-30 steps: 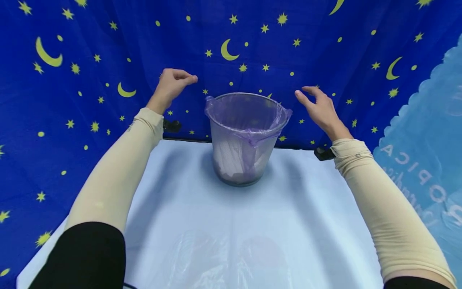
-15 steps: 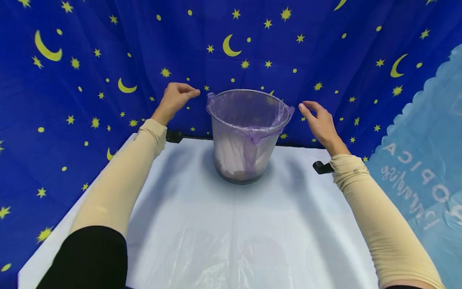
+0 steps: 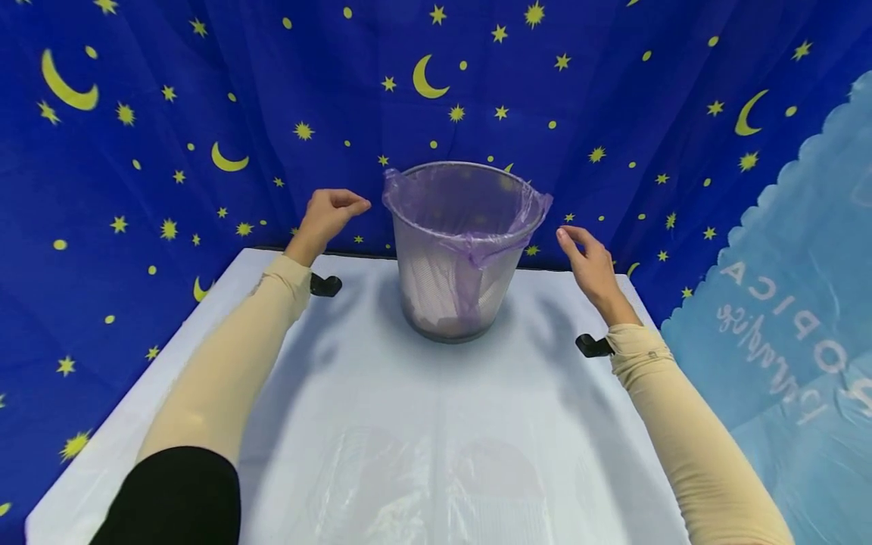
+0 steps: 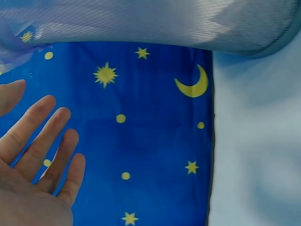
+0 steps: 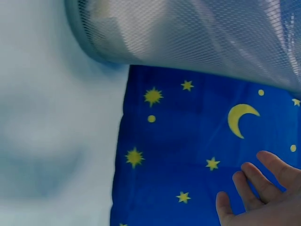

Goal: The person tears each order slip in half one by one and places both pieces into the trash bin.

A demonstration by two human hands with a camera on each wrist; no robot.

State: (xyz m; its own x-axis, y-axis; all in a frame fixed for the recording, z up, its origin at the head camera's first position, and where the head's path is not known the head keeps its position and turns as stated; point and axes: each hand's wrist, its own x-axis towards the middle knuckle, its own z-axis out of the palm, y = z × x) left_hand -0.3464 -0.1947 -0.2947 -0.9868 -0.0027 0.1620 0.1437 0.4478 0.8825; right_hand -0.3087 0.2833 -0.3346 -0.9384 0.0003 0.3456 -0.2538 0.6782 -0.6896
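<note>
A silvery mesh wastebasket (image 3: 422, 280) stands upright near the back of the white table. A translucent purple bin bag (image 3: 470, 250) lines it, folded over the rim, with bunched bits sticking out at left and right. My left hand (image 3: 330, 218) hovers left of the basket, apart from it; the left wrist view shows its fingers (image 4: 56, 120) relaxed and holding nothing. To the right of the basket, also apart from it, is my right hand (image 3: 591, 269). Its fingers (image 5: 258, 181) are loosely bent with nothing held in the right wrist view.
Behind the table (image 3: 381, 393) hangs a blue curtain (image 3: 341, 91) with yellow moons and stars. A light-blue printed sheet (image 3: 783, 303) hangs at the right. Clear plastic film (image 3: 381, 484) lies across the table's near part.
Both hands have come down on either side of the basket, from above or about rim height to lower. The basket and bag stay in place; the head view has shifted slightly.
</note>
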